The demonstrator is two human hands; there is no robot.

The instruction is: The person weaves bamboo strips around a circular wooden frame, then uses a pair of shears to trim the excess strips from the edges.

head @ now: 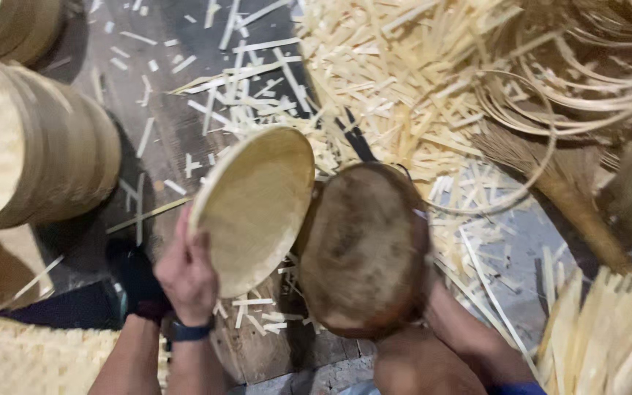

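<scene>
The left hand (186, 272) grips the lower-left rim of a pale round woven bamboo lid (253, 208), tilted, at nine o'clock of a brown round wooden block (363, 249). Right-hand fingers cannot be told. Pale bamboo strips (396, 80) litter twelve o'clock.

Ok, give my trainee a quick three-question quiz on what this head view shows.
1. True or false: the left hand holds the round woven lid tilted on edge.
2. What lies right of the lid? A) a metal bucket B) a round wooden block C) a glass jar
3. What litters the floor?

Key: 1 true; 2 B; 3 pale bamboo strips.
</scene>
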